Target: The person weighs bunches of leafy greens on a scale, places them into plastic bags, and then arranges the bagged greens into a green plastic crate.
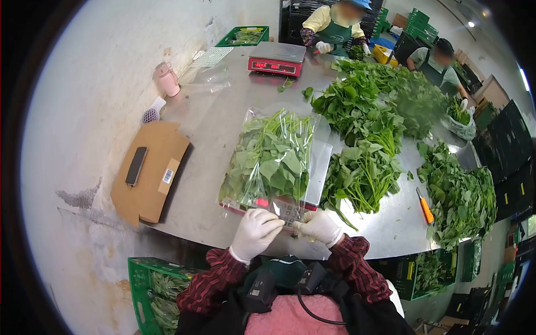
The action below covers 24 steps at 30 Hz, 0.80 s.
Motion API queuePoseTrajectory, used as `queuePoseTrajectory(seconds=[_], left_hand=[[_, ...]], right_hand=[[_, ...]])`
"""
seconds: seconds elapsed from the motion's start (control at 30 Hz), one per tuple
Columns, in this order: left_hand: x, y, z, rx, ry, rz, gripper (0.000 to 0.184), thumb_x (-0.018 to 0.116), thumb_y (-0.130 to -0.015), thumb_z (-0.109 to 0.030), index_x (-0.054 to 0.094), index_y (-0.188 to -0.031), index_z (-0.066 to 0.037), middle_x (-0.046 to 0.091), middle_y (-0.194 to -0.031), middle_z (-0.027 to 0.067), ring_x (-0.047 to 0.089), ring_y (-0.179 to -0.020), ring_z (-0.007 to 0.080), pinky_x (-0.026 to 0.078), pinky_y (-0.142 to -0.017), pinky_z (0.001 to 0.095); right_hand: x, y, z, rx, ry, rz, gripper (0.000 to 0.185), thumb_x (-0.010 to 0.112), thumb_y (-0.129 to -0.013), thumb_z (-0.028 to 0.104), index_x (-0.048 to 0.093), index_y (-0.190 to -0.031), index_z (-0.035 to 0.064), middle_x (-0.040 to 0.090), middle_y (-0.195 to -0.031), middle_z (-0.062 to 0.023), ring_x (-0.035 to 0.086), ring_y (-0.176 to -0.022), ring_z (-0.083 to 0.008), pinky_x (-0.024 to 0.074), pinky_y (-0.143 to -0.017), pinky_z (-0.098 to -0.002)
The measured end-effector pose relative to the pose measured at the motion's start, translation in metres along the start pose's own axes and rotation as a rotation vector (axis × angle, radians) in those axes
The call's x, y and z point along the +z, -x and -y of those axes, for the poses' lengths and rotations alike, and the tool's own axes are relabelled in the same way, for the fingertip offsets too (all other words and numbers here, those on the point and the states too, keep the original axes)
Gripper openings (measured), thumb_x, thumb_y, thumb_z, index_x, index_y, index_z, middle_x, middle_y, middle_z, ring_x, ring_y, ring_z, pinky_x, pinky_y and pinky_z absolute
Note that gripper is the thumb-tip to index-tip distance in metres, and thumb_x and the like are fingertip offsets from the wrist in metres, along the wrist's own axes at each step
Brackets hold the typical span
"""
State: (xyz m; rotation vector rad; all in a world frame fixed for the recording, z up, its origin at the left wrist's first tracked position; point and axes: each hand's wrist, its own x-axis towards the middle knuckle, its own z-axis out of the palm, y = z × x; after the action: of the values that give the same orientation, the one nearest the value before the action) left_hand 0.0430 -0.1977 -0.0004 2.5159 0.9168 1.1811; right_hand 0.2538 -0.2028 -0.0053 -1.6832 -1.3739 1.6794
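Pink fleece [296,315], fingers [272,223] at near edge of bag [271,159]

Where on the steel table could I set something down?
The steel table is bare between the cardboard box and the bagged greens; a smaller patch lies left of the orange-handled knife. Leafy piles crowd its middle and right.

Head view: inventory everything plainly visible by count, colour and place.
Table: one, silver, centre
Scales: two, red and silver, far and near
Bagged greens: one bag, green, on near scale
Loose greens: several piles, green, right
Knife: one, orange handle, right
Box: one, brown, left
Slab: one, black, on box
Flask: one, pink, by wall
Crates: several, green, around table
People: two, green aprons, far side
Left hand: one, white glove, on bag
Right hand: one, white glove, on bag
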Motion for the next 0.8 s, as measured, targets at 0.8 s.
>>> queuePoseTrajectory(seconds=[0.8], left_hand=[[0.02,0.117,-0.021,-0.216,-0.281,0.307,0.01,0.066,-0.073,-0.02,0.061,-0.079,-0.015,0.056,-0.08,0.0017,0.052,-0.079,0.0219,0.037,-0.07,0.0362]], right_hand=[[-0.008,0.008,-0.021,-0.345,-0.327,0.047,0.025,0.049,-0.083,0.009,0.071,-0.08,-0.0024,0.07,-0.079,-0.0089,0.058,-0.065,-0.0097,0.0477,-0.065,-0.0234]])
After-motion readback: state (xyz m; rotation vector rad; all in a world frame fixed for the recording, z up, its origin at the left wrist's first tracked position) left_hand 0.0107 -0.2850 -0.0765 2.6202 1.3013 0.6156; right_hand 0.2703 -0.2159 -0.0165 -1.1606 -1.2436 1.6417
